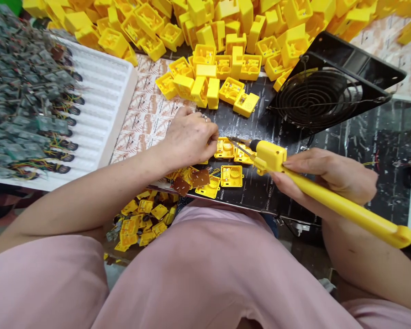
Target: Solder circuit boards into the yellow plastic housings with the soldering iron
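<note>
My right hand [332, 173] is wrapped round the yellow handle of a soldering iron [270, 155], whose tip points left over a small open yellow case [225, 149]. Whether the tip touches the case I cannot tell. My left hand [192, 135] is closed, with its fingertips bent down at the left edge of that same case; what they grip is hidden. Beside it lies a second yellow case [243, 154], partly behind the iron. Nearer my body are another open case [231, 176] and brown circuit boards [200, 178] with thin wires.
Yellow housings [205, 55] are heaped across the back. A black fan [315, 96] stands at the right rear. On the left, a white foam tray [99, 87] carries many wired grey modules [30, 100]. More yellow cases [145, 219] fill a container below the table edge.
</note>
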Available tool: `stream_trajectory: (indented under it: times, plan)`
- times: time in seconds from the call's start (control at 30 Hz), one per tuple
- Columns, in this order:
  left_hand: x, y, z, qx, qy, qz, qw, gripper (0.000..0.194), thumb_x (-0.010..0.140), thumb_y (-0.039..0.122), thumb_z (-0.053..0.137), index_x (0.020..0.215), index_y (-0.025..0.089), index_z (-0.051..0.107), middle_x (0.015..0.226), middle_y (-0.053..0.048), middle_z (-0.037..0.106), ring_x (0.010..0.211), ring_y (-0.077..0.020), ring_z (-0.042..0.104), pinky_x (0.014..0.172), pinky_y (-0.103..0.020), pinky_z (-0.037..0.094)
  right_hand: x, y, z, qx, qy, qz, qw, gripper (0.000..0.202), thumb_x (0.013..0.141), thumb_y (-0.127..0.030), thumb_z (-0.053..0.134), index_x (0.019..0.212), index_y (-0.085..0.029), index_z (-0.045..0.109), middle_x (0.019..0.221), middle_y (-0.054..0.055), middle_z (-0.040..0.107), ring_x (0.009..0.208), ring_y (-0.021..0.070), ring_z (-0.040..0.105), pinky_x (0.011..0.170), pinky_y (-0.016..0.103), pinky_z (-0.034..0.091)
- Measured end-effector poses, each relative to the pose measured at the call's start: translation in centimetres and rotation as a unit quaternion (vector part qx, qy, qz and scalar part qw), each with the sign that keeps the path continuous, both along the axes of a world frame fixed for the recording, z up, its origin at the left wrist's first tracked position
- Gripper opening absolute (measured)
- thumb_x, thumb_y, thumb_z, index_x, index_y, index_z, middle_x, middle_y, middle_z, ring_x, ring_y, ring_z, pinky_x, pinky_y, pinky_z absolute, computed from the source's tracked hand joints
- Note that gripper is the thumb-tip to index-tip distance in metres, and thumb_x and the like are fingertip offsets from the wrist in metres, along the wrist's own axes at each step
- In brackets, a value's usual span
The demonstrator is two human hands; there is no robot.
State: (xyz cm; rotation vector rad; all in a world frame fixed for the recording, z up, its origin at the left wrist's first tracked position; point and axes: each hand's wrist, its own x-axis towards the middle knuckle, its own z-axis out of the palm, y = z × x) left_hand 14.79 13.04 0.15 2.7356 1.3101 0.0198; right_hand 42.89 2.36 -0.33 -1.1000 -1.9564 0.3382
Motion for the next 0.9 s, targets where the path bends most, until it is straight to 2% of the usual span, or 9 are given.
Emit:
stream_trajectory:
  times: [0.07,0.13,0.23,0.37,0.5,0.6,0.67,0.77,0.9]
  plan:
    - [-0.2,0.0,0.4,-0.01,-0.012,0.0,1.0,0.03,0.098,0.032,0.054,0.103,0.022,0.082,0.102,-0.009,0.081,0.109,-0.0314,0.073,0.109,-0.052,0.049,-0.1,-0.3,0.3,0.029,-0.018,-0.019,0.999,0.028,0.095,-0.03,0.087,0.121,-0.031,0.079,0.094,0.0,0.085,0.072,0.0208,0.08,0.063,0.032,0.069]
    - [-0.6,0.0,0.8,-0.024,-0.034,-0.005,0.999,0.03,0.099,0.035,0.055,0.111,0.024,0.081,0.116,-0.009,0.08,0.12,-0.0333,0.07,0.112,-0.051,0.048,-0.1,-0.6,0.5,0.036,-0.032,-0.036,0.998,0.052,0.095,-0.029,0.087,0.144,-0.034,0.071,0.106,0.001,0.086,0.077,0.0214,0.082,0.066,0.032,0.069]
    - [-1.1,-0.2,1.0,-0.05,-0.048,-0.027,0.997,0.026,0.099,0.036,0.058,0.106,0.026,0.081,0.122,-0.007,0.079,0.125,-0.0339,0.068,0.116,-0.053,0.045,0.0,-0.8,0.7,0.026,-0.032,-0.051,0.998,0.066,0.095,-0.028,0.087,0.156,-0.041,0.063,0.106,-0.001,0.085,0.079,0.0217,0.083,0.068,0.032,0.069]
    - [-1.3,-0.5,0.3,-0.055,-0.039,-0.057,0.996,0.025,0.098,0.034,0.058,0.094,0.025,0.081,0.12,-0.007,0.079,0.12,-0.033,0.067,0.117,-0.059,0.043,0.1,-0.6,1.2,0.026,-0.055,-0.036,0.998,0.059,0.094,-0.033,0.089,0.149,-0.038,0.068,0.099,-0.002,0.085,0.076,0.0207,0.082,0.064,0.029,0.067]
    - [-1.1,-0.6,-0.2,-0.043,-0.042,-0.056,0.997,0.026,0.097,0.03,0.056,0.088,0.023,0.079,0.118,-0.008,0.079,0.119,-0.0332,0.067,0.118,-0.063,0.043,0.4,-0.2,1.6,0.036,-0.076,-0.01,0.996,0.046,0.099,-0.034,0.083,0.144,-0.033,0.072,0.097,-0.001,0.086,0.073,0.0196,0.082,0.06,0.027,0.063]
    - [-0.8,-0.7,0.1,-0.034,-0.035,-0.054,0.997,0.027,0.098,0.031,0.054,0.089,0.021,0.077,0.12,-0.009,0.08,0.123,-0.034,0.067,0.118,-0.06,0.045,0.7,0.0,1.3,0.051,-0.05,0.023,0.997,0.041,0.095,-0.033,0.088,0.134,-0.031,0.076,0.094,-0.001,0.086,0.068,0.0185,0.079,0.054,0.028,0.059]
    - [-0.7,-0.7,0.4,-0.033,-0.021,-0.053,0.998,0.029,0.1,0.031,0.051,0.091,0.02,0.077,0.122,-0.01,0.08,0.125,-0.0339,0.067,0.116,-0.056,0.048,0.8,0.2,1.0,0.051,-0.026,0.048,0.997,0.031,0.094,-0.034,0.09,0.122,-0.029,0.078,0.091,-0.001,0.085,0.065,0.0175,0.078,0.054,0.027,0.059]
    - [-0.4,-0.7,0.7,-0.038,0.002,-0.056,0.998,0.031,0.1,0.031,0.05,0.09,0.019,0.077,0.123,-0.01,0.08,0.127,-0.0342,0.068,0.113,-0.053,0.05,0.6,0.7,1.1,0.037,-0.015,0.088,0.995,0.014,0.099,-0.034,0.085,0.104,-0.025,0.074,0.083,-0.001,0.082,0.066,0.0157,0.078,0.056,0.025,0.062]
    - [-0.3,-0.6,0.8,-0.038,-0.004,-0.068,0.997,0.034,0.101,0.032,0.05,0.086,0.018,0.077,0.121,-0.011,0.081,0.123,-0.0344,0.07,0.113,-0.054,0.051,0.2,1.5,1.7,0.084,-0.044,0.124,0.988,0.023,0.096,-0.029,0.089,0.094,-0.024,0.066,0.078,-0.003,0.08,0.065,0.0128,0.078,0.054,0.019,0.06]
